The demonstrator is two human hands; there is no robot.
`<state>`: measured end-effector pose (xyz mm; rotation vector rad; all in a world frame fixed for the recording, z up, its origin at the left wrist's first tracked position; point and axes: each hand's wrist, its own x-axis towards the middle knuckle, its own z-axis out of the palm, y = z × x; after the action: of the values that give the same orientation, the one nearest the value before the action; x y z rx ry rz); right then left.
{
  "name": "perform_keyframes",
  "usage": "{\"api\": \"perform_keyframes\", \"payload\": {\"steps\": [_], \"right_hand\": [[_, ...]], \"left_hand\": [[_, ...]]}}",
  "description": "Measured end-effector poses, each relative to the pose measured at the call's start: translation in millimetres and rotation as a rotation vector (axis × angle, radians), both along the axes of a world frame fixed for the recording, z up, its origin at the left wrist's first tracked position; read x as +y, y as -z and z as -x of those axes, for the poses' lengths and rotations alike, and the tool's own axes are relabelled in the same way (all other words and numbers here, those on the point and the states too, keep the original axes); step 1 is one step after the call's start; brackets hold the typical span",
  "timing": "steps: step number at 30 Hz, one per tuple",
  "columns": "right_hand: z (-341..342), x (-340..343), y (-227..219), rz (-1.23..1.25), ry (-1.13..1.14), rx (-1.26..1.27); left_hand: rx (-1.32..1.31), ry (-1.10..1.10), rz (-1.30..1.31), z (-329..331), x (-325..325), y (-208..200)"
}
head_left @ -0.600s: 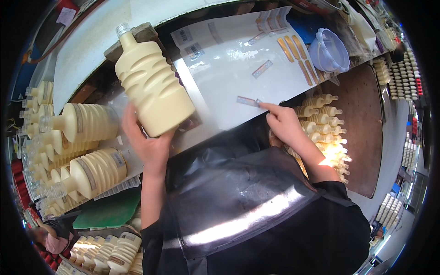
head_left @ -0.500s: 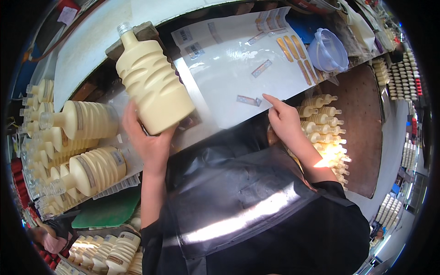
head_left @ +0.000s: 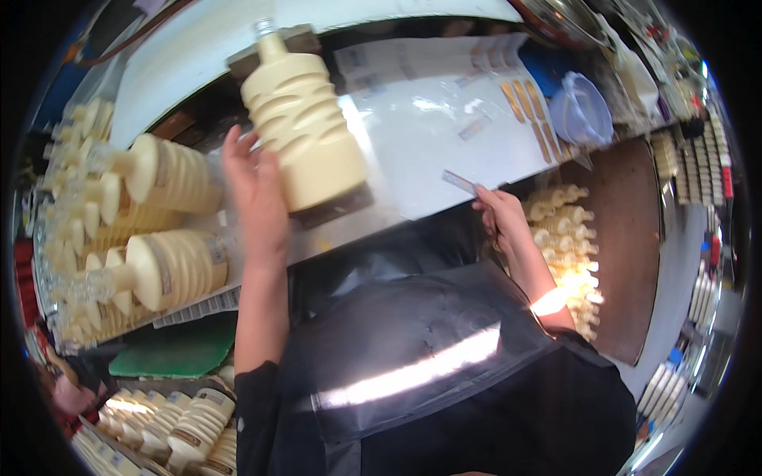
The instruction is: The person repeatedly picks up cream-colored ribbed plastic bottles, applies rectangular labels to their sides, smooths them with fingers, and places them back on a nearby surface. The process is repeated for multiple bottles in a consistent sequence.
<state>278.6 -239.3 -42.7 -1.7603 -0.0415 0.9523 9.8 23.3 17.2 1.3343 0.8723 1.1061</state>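
Observation:
A cream bottle [head_left: 302,127] with a wavy, ridged body and clear neck lies on its side on dark supports, its neck pointing away. My left hand [head_left: 258,190] is beside the bottle's left edge, fingers apart; it looks slightly blurred, and I cannot tell whether the thumb side touches the bottle. My right hand [head_left: 504,218] is closed, pinching one end of a small narrow label [head_left: 460,182] over the near edge of a white sheet [head_left: 405,174]. Another label [head_left: 476,127] and several gold strips [head_left: 524,111] lie on that sheet.
Cream bottles [head_left: 178,270] are stacked at the left, and more [head_left: 194,432] stand at lower left near a green sheet [head_left: 171,357]. A pale blue bucket [head_left: 583,111] sits at the back right. More bottles [head_left: 563,246] lie beyond my right forearm, beside a brown board [head_left: 627,238].
The bottle now rests on the supports, and my left hand has loosened from its base and moved to its left side. My right hand has picked the small label off the sheet.

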Motion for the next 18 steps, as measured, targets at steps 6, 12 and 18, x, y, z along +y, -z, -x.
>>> {"api": "perform_keyframes", "payload": {"steps": [6, 12, 18], "right_hand": [[10.9, 14.2, -40.3, 0.058, -0.078, -0.410], [33.2, 120.0, -121.9, -0.176, -0.457, -0.295], [66.5, 226.8, -177.8, -0.710, -0.705, -0.219]], "left_hand": [[-0.144, 0.107, 0.122, -6.2, 13.7, -11.1], [-0.137, 0.102, 0.156, -8.4, 16.2, -20.7], [-0.116, 0.050, 0.117, -9.8, 35.9, -25.0]]}}
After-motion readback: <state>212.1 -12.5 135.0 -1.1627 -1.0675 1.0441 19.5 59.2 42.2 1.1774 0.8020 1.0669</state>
